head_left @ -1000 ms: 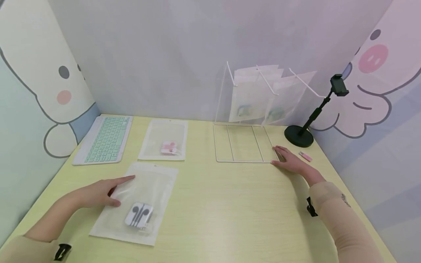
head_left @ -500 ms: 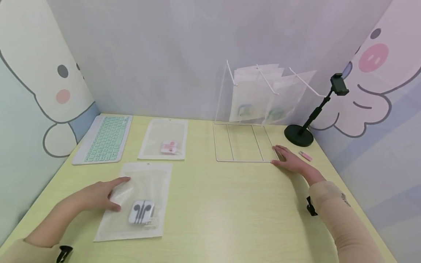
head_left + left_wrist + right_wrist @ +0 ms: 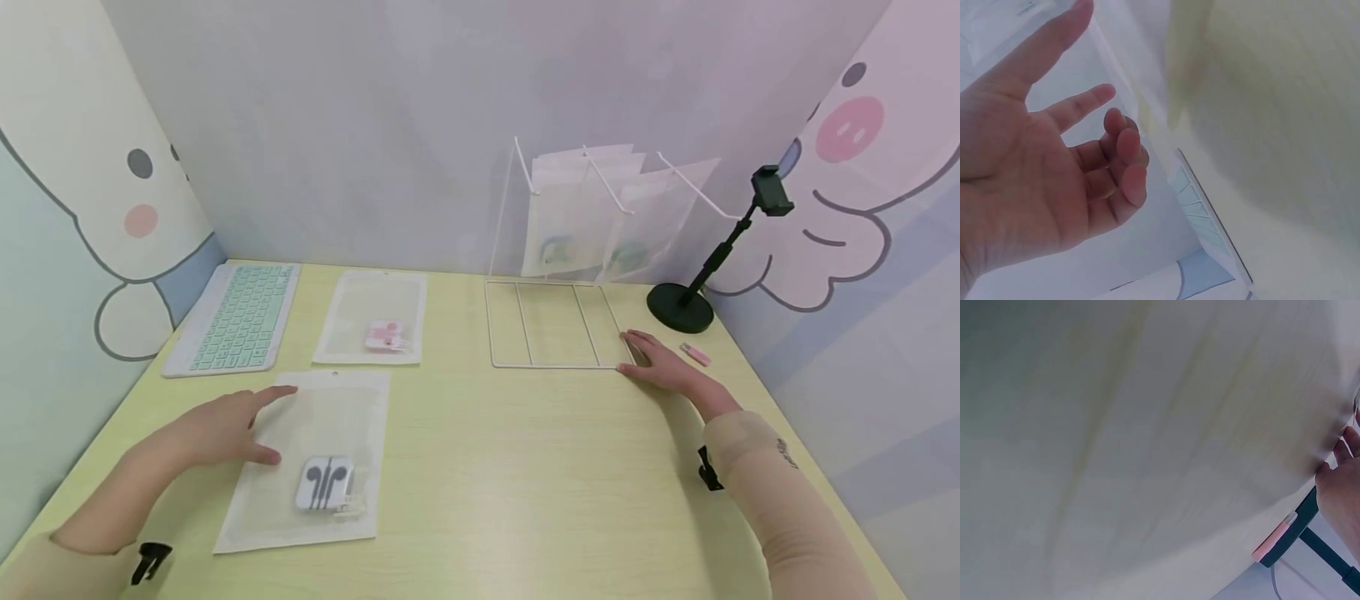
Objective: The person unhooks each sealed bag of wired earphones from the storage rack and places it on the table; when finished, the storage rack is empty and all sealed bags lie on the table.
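Read as a clock face, with twelve at the back wall, the translucent bag (image 3: 330,425) of cased grey-and-white earphones (image 3: 324,483) lies flat at eight o'clock on the surface (image 3: 487,500). It has just been turned from a slant to sit straighter, below a second flat bag (image 3: 382,298) at eleven with pink earphones (image 3: 385,335). I judge that the turning is nearly finished, the two now roughly in line.

The left hand (image 3: 217,429), at nine, has shifted a little toward twelve. Its grip is slack, index finger and thumb spread wide above the bag's left edge, with hold of nothing; whether the tips touch the plastic I cannot tell.

The right hand (image 3: 660,362), between two and three, has barely moved. Its grip is loose, fingers and thumb apart, resting at the near right corner of the white wire rack (image 3: 551,367) at one, where more bags (image 3: 566,217) hang. A pink USB stick (image 3: 695,354) lies just beyond it at three, below the phone stand (image 3: 680,310).
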Available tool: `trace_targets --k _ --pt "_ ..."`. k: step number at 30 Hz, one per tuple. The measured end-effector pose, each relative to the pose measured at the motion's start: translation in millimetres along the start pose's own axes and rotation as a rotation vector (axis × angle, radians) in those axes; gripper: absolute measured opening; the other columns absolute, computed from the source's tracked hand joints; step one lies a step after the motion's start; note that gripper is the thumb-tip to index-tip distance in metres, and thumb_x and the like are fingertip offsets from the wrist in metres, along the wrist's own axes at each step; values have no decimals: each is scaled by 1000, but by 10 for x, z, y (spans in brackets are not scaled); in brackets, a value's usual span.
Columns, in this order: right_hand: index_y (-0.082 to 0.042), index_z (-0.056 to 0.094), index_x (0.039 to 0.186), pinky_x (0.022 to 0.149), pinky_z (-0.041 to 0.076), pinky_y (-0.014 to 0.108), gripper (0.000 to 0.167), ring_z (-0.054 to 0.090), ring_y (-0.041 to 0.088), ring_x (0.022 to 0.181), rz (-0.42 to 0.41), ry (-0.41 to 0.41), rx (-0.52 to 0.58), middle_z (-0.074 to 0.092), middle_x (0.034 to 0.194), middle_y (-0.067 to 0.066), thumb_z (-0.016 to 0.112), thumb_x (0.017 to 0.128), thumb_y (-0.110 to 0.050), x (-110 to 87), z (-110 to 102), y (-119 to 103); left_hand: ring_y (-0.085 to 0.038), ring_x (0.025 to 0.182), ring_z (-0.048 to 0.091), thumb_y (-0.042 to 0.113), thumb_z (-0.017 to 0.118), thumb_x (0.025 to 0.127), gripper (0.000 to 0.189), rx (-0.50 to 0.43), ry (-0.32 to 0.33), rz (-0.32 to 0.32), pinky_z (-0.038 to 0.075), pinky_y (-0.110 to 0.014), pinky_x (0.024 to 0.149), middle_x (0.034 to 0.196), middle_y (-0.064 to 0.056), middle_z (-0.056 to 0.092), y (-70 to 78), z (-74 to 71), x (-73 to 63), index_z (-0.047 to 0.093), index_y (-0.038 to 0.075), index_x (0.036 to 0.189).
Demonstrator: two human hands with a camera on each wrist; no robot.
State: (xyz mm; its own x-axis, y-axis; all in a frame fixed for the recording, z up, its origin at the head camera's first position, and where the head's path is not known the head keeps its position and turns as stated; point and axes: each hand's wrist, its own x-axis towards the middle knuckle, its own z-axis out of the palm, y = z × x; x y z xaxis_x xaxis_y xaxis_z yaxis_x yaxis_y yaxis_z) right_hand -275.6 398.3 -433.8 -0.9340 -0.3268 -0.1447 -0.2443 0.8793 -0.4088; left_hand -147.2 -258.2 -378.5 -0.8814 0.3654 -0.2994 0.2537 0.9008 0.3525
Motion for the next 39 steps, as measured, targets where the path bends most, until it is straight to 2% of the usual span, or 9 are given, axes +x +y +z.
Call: trace_targets --k 5,11,15,20,24,27,34,39 --pt "-1 25 147 108 16 63 77 14 47 138 -4 -2 0 16 151 27 60 91 -39 6 6 -9 -15 68 42 44 81 67 94 2 76 52 35 -28 57 81 -5 50 191 -170 72 37 7 142" --pt "-2 25 147 109 15 63 78 14 46 139 6 -6 12 16 152 27 60 91 -41 8 -2 -4 -17 76 51 43 79 71 90 25 146 113 41 -29 61 93 -8 55 489 -346 214 38 10 143" --pt "-1 25 147 109 15 62 78 14 46 139 3 -6 8 16 152 27 60 91 -41 13 4 14 -23 89 55 44 79 72 89 41 191 156 46 -34 67 102 -10 57 671 -407 393 37 13 144" --pt "-1 25 147 109 15 62 77 14 46 139 -3 -2 5 17 151 27 61 91 -39 14 10 18 -31 106 53 39 79 73 88 16 237 230 47 -47 85 116 -14 56 893 -453 686 35 15 146" --pt "-2 25 147 109 15 62 78 14 46 139 1 -4 6 16 152 27 60 90 -41 13 0 11 -33 116 48 36 78 75 86 -30 256 269 42 -50 95 126 -14 52 1081 -503 924 34 16 146" --pt "-2 25 147 109 14 63 79 14 47 138 1 -10 5 16 152 27 60 90 -43 22 -7 14 -31 116 47 36 77 78 81 -78 284 295 42 -48 95 128 -12 52 1229 -554 1077 36 16 145" --pt "-2 25 147 109 14 63 80 14 46 138 2 -12 8 16 152 27 60 90 -44 39 0 43 -27 111 51 32 77 78 75 -301 390 347 42 -41 95 128 -9 54 1599 -658 1474 41 13 142" --pt "-2 25 147 109 14 63 79 14 47 138 2 -14 7 16 152 27 61 90 -43 36 1 53 -25 115 51 32 76 79 72 -388 448 354 41 -38 99 127 -7 55 1822 -685 1775 43 13 140"
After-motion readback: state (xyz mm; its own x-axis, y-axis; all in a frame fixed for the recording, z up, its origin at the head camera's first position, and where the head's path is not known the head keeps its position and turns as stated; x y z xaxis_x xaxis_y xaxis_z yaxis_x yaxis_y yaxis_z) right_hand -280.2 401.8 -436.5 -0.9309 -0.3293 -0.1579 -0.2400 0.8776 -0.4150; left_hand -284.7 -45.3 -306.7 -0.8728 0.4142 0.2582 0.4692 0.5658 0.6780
